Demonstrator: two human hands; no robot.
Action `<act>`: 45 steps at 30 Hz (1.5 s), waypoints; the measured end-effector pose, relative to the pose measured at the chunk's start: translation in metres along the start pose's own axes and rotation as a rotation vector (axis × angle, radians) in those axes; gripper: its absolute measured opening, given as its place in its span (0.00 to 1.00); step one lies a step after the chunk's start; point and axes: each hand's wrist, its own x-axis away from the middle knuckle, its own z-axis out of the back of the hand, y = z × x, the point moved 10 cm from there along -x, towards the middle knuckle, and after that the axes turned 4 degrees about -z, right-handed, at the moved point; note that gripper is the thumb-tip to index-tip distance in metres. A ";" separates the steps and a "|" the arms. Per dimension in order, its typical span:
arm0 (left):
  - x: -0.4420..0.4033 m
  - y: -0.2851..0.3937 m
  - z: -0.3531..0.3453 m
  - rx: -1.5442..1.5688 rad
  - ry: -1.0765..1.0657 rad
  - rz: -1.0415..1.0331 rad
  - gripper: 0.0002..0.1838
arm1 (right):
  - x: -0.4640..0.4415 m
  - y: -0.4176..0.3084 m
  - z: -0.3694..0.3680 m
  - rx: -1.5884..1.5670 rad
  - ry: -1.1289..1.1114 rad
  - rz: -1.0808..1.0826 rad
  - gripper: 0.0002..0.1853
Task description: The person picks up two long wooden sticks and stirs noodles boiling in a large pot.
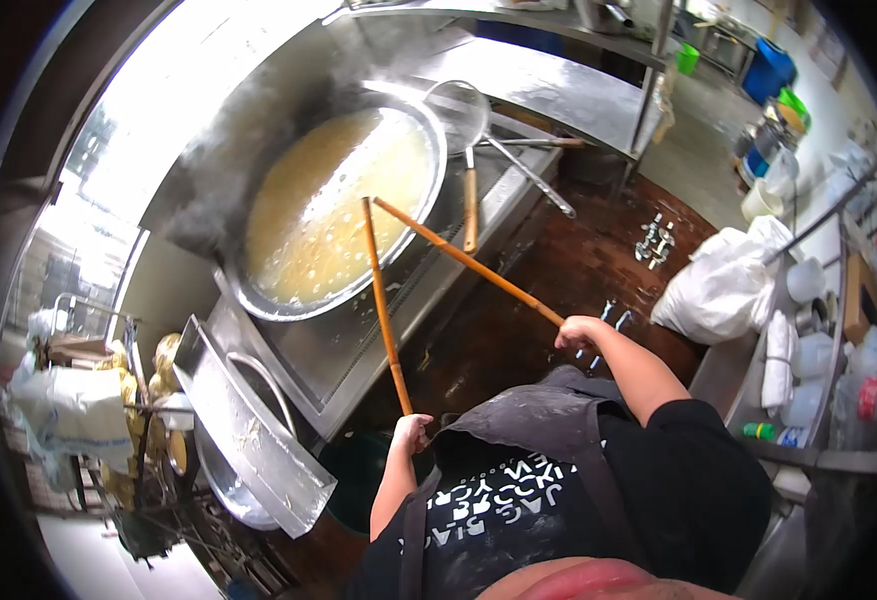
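Note:
My left hand [410,432] is closed round the lower end of a long wooden stick [386,320]. A second long wooden stick [478,265] is gripped in my right hand [580,332], farther to the right. Both sticks reach forward over the near rim of a large metal wok [440,160]. Their far ends come close together above the cloudy yellowish liquid [303,235], which has foam on it. I cannot tell whether the tips touch the liquid. Steam rises at the wok's far left side.
A wire-mesh strainer [458,110] with a wooden handle lies on the stove's right edge. At the left stands a metal tray [258,440] beside a dark green bucket [350,480]. A white sack [723,290] is at the right, near a shelf with bottles. The brown floor [648,200] looks wet.

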 end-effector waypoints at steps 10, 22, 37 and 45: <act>0.023 0.002 -0.007 0.115 0.025 0.152 0.05 | 0.036 -0.016 0.002 -0.021 0.052 -0.018 0.20; 0.007 0.002 -0.006 0.036 -0.018 -0.008 0.01 | 0.023 -0.003 -0.004 -0.116 -0.006 -0.061 0.17; 0.017 0.011 -0.008 0.056 -0.013 -0.028 0.02 | 0.020 0.001 -0.007 -0.131 -0.026 -0.095 0.18; -0.008 -0.013 0.002 0.106 -0.015 0.101 0.02 | 0.018 0.002 -0.008 -0.174 -0.006 -0.088 0.18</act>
